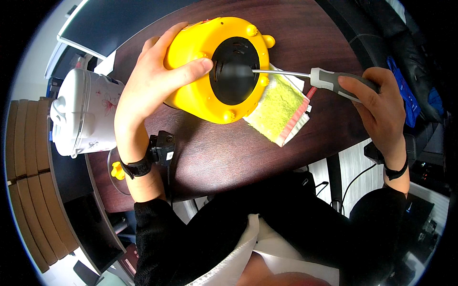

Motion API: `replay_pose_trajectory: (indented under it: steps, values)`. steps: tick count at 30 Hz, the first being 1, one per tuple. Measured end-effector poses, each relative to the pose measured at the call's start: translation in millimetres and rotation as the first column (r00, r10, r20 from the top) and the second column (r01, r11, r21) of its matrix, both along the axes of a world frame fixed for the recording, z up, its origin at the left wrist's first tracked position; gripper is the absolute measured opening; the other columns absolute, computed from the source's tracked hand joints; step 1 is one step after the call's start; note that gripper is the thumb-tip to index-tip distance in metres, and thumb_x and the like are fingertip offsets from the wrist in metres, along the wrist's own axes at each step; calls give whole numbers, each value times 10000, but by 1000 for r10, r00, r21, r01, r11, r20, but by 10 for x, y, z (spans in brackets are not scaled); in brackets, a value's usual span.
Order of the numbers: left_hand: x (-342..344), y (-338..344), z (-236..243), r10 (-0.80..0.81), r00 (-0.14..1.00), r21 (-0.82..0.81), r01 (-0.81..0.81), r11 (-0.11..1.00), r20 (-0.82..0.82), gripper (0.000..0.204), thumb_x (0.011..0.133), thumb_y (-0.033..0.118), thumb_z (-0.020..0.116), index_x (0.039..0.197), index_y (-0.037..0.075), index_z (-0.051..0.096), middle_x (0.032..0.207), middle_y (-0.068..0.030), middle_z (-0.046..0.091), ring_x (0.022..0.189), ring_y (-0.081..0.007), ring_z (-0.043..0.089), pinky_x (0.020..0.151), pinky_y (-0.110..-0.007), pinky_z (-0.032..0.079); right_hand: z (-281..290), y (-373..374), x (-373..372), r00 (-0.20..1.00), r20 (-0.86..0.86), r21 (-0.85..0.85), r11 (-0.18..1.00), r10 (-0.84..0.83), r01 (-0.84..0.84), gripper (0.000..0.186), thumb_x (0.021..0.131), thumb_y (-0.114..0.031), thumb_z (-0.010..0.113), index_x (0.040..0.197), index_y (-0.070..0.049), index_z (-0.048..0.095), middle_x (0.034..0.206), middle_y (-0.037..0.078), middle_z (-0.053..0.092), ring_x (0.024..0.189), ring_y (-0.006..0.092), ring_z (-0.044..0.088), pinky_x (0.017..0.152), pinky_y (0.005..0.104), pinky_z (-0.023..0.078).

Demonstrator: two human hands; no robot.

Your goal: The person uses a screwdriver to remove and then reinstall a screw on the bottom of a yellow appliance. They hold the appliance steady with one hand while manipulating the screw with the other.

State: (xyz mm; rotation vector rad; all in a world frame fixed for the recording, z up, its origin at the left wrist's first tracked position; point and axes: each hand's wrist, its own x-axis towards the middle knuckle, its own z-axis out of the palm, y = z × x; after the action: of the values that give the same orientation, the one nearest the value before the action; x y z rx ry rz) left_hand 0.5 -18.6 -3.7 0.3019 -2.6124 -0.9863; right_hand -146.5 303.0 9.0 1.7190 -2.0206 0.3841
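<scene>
One yellow-green cloth [279,106] — partly behind yellow appliance [231,85]

Left hand [162,71] braces the tilted yellow appliance [199,93]; right hand [379,102] holds the grey-handled screwdriver [328,79], shaft [288,73] over the black vented base [234,86]. Yellow-green towel [276,107] lies partly behind the appliance.

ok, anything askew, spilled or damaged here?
Only the yellow appliance stands out: it's tipped over, its black, slotted base facing the camera instead of down, left hand on its side. No spill or damage shows.
</scene>
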Motion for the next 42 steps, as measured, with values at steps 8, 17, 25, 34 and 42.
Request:
replay_pose_trajectory:
  steps: [8, 17, 25, 34, 42]
  values:
    - [-4, -6, -16, 2, 1000, -1, -2, 1000, -4, 860, 606, 606, 645, 1255, 68, 475, 985, -162, 485, 933, -298, 542, 825, -369, 458, -2, -9, 11, 1000, -1, -24, 1000, -11, 11, 436, 659, 5, 673, 1069, -135, 624, 916, 103, 527, 754, 201, 546, 586, 256, 441]
    - [1, 8, -1, 4, 1000, 3, -4, 1000, 4, 842, 612, 585, 645, 1255, 70, 475, 992, -163, 486, 949, -296, 539, 824, -372, 458, -9, 6, 15, 999, 10, 18, 999, -36, 35, 447, 651, 24, 676, 1066, -133, 621, 916, 102, 522, 768, 201, 544, 598, 261, 439]
    - [-12, 16, 2, 0, 1000, 6, 0, 1000, -7, 830, 617, 583, 644, 1247, 68, 482, 994, -168, 489, 946, -302, 537, 830, -372, 453, 20, -2, 9, 1000, 8, 31, 999, -18, 18, 443, 658, 29, 668, 1068, -131, 619, 915, 107, 522, 761, 206, 540, 598, 265, 439]
    - [-4, 32, 3, -3, 1000, -21, 3, 1000, -9, 830, 607, 578, 648, 1247, 75, 482, 1013, -169, 492, 948, -307, 543, 823, -380, 466, 128, -26, 29, 996, -86, 111, 994, -7, 16, 425, 675, -2, 663, 1071, -150, 619, 891, 98, 499, 734, 201, 530, 582, 275, 437]
    - [-15, 84, 2, 9, 1000, -73, -10, 997, -22, 852, 586, 577, 656, 1250, 73, 482, 1039, -184, 490, 964, -321, 537, 826, -394, 466, 135, -14, 20, 998, -63, 150, 988, 29, -19, 424, 699, -47, 672, 1086, -208, 607, 882, 65, 480, 696, 181, 510, 542, 271, 415]
